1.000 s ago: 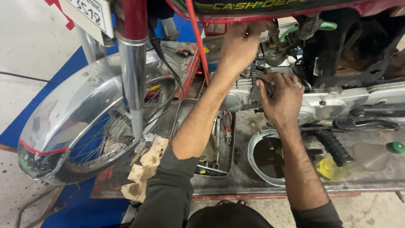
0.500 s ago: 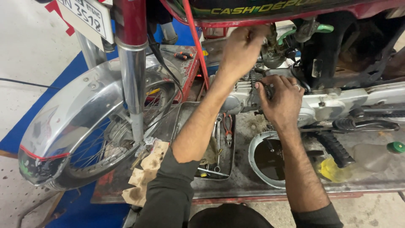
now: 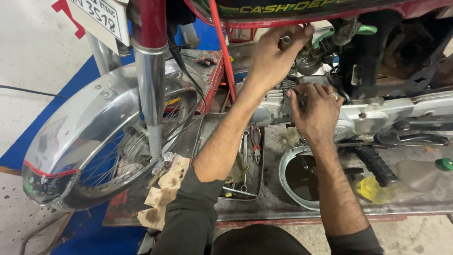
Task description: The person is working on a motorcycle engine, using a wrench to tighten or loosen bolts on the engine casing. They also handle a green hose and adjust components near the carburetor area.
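A red motorcycle stands on a metal work stand, its silver engine [image 3: 368,118] in front of me. My left hand [image 3: 271,56] reaches up to the carburettor area under the tank, and its fingertips pinch a small metal part [image 3: 285,40]. Lower down, my right hand [image 3: 317,111], with a ring on one finger, is curled against the engine's finned cylinder [image 3: 283,97]. Its fingers close on a dark fitting there, and the hand hides most of that fitting.
A metal tray [image 3: 257,189] with pliers and wrenches lies under my left forearm. A round pan of dark oil [image 3: 285,182] sits below the engine. The chromed front mudguard [image 3: 80,127] and wheel are at left, cardboard scraps [image 3: 165,189] lie beside them, and a yellow rag [image 3: 373,189] lies at right.
Both hands stay on the same spots at the engine. The fingers of my left hand have shifted slightly at the upper fitting.
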